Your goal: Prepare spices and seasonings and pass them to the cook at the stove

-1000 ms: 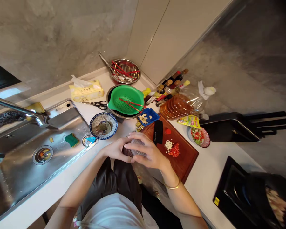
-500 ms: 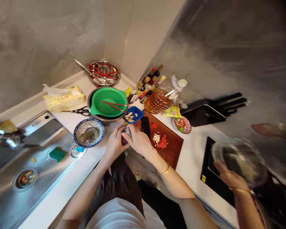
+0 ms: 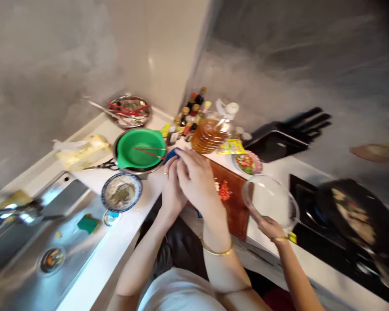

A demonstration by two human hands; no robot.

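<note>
Two hands meet over the counter (image 3: 94, 276) edge: left hand (image 3: 170, 190) and right hand (image 3: 196, 181), fingers curled together, touching the blue dish (image 3: 170, 154) beside the green colander (image 3: 139, 149). Whatever they enclose is hidden, its axis untellable. Another person's hand (image 3: 269, 226) holds a glass bowl (image 3: 270, 199).

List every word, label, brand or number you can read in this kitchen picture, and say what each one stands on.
No text can be read; the picture is motion-blurred.
Yellow packet by the oil jug: printing blurred.
Sauce bottles: labels too small and blurred.
Yellow tissue pack: print smeared.
Yellow sticker on the black cooktop: unreadable.
</note>
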